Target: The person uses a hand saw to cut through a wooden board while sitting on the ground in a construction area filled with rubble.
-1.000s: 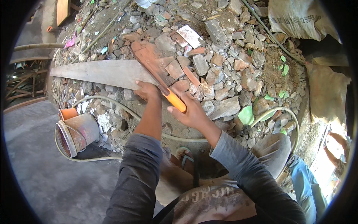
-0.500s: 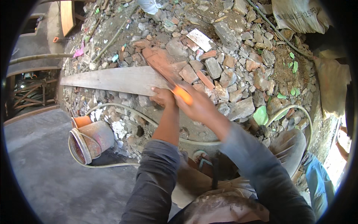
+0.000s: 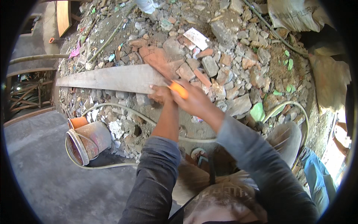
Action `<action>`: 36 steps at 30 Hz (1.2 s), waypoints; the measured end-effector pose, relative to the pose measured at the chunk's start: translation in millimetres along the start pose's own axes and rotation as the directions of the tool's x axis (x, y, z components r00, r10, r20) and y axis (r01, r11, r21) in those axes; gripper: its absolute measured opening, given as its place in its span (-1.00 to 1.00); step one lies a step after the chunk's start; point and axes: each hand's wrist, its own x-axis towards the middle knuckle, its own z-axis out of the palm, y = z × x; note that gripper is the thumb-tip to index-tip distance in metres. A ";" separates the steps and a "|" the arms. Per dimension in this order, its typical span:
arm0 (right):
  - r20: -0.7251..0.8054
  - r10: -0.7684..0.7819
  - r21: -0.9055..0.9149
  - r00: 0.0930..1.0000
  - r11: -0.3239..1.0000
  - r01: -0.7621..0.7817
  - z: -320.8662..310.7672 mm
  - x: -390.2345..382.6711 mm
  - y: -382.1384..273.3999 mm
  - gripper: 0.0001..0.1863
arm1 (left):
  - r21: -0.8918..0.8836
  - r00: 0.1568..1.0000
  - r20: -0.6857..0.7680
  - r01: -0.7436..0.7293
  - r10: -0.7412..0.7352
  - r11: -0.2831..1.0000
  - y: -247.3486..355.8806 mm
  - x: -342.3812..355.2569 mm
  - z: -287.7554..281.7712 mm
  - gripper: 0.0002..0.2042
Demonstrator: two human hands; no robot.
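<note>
Head view: an orange-handled saw [image 3: 179,90] is held at the right end of a grey board [image 3: 112,77], which is laid across the near side of a rubble heap [image 3: 235,71]. Its handle is clamped in the closed right hand [image 3: 194,101], the forearm being slanted in from the lower right. Beside it, the left hand [image 3: 163,95] is closed on the board's near edge, one digit laid over the top and the others curled below. The blurred blade is directed away and leftward; the board's long axis is set nearly crosswise, its narrower end pointed at the heap's left edge. Faded lettering is borne by the shirt [image 3: 220,201], and indistinct print by a white card [image 3: 196,38] past the saw and a sack [image 3: 298,15] at the heap's far right corner. By the heap's near left edge, a stained bucket [image 3: 91,140] is tipped over.
</note>
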 end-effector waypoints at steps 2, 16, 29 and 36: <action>0.148 0.249 -0.085 0.957 0.967 -0.238 4.8 29.3 -16.3 -0.62 | -0.059 0.998 -0.058 -0.033 0.029 0.998 -5.1 13.2 -4.6 -0.24; 0.078 0.215 -0.079 0.973 0.975 -0.209 4.0 20.6 -10.6 -0.52 | 0.031 0.997 -0.028 -0.065 0.066 0.997 7.4 -1.8 -6.9 -0.21; 0.114 0.051 0.009 0.992 0.999 -0.052 -26.8 -36.6 15.2 -0.51 | 0.094 0.999 0.001 -0.053 0.053 0.994 6.8 -20.0 -11.8 -0.19; 0.173 0.038 0.024 0.984 0.999 -0.043 -90.2 -138.8 -22.9 -0.47 | 0.058 0.989 -0.126 -0.065 0.072 0.996 4.0 22.7 -27.3 -0.22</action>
